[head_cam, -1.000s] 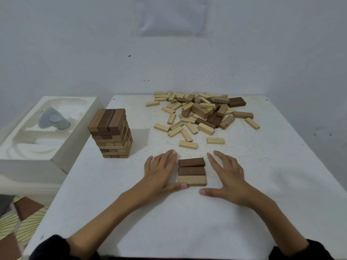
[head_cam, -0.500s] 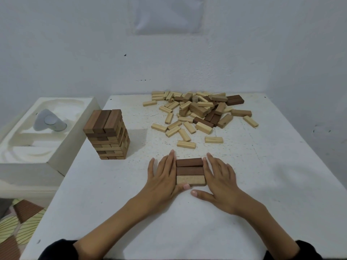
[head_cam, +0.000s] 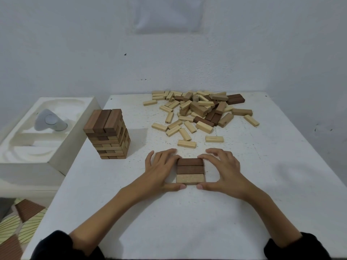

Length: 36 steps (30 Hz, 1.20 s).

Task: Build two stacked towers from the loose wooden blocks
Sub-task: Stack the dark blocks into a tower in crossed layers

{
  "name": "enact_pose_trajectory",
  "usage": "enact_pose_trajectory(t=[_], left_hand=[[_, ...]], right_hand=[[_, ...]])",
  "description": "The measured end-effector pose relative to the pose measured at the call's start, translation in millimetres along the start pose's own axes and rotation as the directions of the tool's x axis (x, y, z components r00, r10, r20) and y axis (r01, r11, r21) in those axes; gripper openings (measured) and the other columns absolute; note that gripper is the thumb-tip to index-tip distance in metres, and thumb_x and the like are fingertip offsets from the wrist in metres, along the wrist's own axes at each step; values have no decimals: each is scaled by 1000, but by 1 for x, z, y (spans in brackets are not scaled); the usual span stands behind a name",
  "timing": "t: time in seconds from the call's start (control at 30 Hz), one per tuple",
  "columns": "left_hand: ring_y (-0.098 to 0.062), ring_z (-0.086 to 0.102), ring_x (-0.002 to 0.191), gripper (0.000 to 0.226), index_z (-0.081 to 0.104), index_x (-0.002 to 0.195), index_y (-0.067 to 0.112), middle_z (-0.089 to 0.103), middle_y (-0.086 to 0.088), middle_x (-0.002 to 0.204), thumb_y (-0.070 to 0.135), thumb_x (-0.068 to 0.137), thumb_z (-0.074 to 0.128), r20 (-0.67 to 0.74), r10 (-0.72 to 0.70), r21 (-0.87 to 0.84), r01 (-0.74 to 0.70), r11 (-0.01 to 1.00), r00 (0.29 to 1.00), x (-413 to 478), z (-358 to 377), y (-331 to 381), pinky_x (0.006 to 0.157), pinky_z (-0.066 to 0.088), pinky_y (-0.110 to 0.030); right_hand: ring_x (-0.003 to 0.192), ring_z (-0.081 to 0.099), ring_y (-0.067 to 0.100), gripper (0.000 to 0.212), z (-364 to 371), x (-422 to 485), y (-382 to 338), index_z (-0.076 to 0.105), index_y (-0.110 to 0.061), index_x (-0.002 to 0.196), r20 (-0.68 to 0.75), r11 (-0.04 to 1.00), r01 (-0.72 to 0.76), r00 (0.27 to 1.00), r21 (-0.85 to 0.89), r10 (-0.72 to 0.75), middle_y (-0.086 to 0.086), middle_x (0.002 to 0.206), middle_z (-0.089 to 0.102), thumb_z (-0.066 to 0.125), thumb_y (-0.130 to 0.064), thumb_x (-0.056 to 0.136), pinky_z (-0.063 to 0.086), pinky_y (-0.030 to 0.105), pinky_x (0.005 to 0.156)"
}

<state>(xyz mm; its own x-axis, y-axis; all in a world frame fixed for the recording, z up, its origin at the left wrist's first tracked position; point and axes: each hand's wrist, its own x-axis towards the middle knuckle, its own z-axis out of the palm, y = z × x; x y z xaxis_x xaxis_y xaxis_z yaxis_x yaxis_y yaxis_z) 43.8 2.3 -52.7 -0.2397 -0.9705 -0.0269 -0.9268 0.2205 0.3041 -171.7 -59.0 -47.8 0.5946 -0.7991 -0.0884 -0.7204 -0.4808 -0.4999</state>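
Left hand (head_cam: 159, 169): curled round the left end of the three-block row (head_cam: 190, 171), lower centre
Right hand (head_cam: 223, 171): curled round its right end
Tower (head_cam: 108, 134): centre left
Loose blocks (head_cam: 199, 113): upper centre
Tip: squeeze evenly from both ends, edges flush, before laying the next layer crosswise

A finished tower (head_cam: 107, 136) of crossed layers is seen standing upright at the left, topped by three brown blocks laid side by side. A row of three blocks (head_cam: 190, 170) is laid flat at the near centre, two dark brown behind one pale, long sides touching; it is pinched between the left hand (head_cam: 161, 169) and right hand (head_cam: 223, 169). A loose pile (head_cam: 199, 111) of pale and dark blocks is scattered farther back, apart from both
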Motion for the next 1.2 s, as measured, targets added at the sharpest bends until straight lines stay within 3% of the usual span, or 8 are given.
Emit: enact_pose_trajectory(t=[0.17,0.27,0.37,0.53,0.83,1.0,1.13,1.2], left_hand=[[-10,-6,142,113,6,150,17,-3,1,157,89,64,20,50,-72,53,70,996,996,-4,1,0,107,-20,-26],[-10,-26,140,124,-23,147,12,-28,-1,155,92,53,-11,115,-170,104,158,982,979,-13,6,6,112,-18,-40],[-10,-38,133,125,-35,140,12,-44,-1,145,90,42,-27,176,-186,71,176,982,967,-21,11,18,110,-22,-44],[-5,-39,131,108,-45,127,24,-55,8,130,89,41,-30,170,-157,3,158,987,973,-18,14,26,109,-24,-43],[-10,-31,139,123,-33,142,15,-48,5,138,85,41,-35,136,-183,-6,185,983,974,-15,19,28,110,-23,-44],[-13,-27,141,121,-37,138,15,-35,0,152,91,44,-23,114,-203,51,199,979,973,-14,16,23,110,-22,-47],[1,-11,138,125,-12,150,21,-8,9,156,96,54,18,43,-116,-68,119,991,992,-6,4,6,110,-20,-34],[7,1,132,116,6,150,28,12,11,151,90,57,40,17,-48,-204,50,978,999,-1,-3,0,113,-11,-28]], right_hand=[[137,3,13,111,3,-2,0,14,-36,146,33,993,-76,996,-89,79,-9,152,8,38,-85,49,4,31,111],[139,-14,18,140,12,-12,-1,-10,-29,148,82,973,-113,988,-201,132,-6,154,-19,-3,-100,27,-6,36,113],[138,-25,21,134,23,-24,-6,-25,-25,143,122,966,-96,984,-239,128,0,149,-34,-30,-91,27,-14,40,112],[139,-24,24,127,28,-26,-8,-27,-23,142,122,961,-74,986,-266,110,3,149,-34,-35,-86,32,-12,44,112],[140,-23,24,129,28,-27,-12,-28,-20,142,116,956,-78,987,-283,115,4,150,-33,-41,-82,30,-11,44,112],[139,-11,14,130,17,-24,-6,-20,-30,144,82,977,-72,993,-202,90,-8,154,-15,-24,-93,31,-4,38,113],[135,3,6,115,-1,-13,-1,-2,-38,146,93,1000,-10,996,11,9,-13,152,9,48,-86,55,7,34,113],[134,10,6,111,-4,-7,2,9,-37,146,77,998,28,996,53,-32,-15,147,22,62,-72,56,10,32,112]])
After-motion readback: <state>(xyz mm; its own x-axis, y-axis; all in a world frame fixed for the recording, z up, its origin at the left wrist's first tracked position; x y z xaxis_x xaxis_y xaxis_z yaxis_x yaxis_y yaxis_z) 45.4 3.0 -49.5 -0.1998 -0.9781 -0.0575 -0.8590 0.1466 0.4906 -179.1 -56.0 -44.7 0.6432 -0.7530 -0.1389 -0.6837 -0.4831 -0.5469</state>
